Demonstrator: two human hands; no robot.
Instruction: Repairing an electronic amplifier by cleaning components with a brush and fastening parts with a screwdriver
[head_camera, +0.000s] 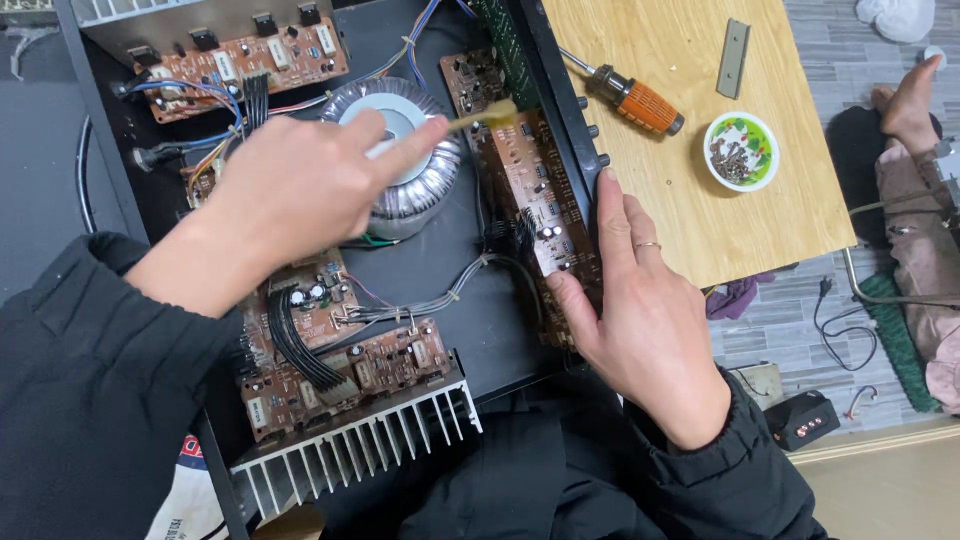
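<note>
Brush (480, 117), light and thin, pinched in my left hand (300, 190); right hand (640, 300) flat, steadying fragile amplifier chassis (570, 130).

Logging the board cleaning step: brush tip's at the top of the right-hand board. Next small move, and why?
Probably sweep the brush down along the long circuit board: its bristles sit at the board's upper end, and the right hand braces the chassis edge beside it.

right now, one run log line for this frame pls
left hand: holds brush on circuit board | right hand: rests on amplifier case edge | screwdriver, bowl on table
</note>
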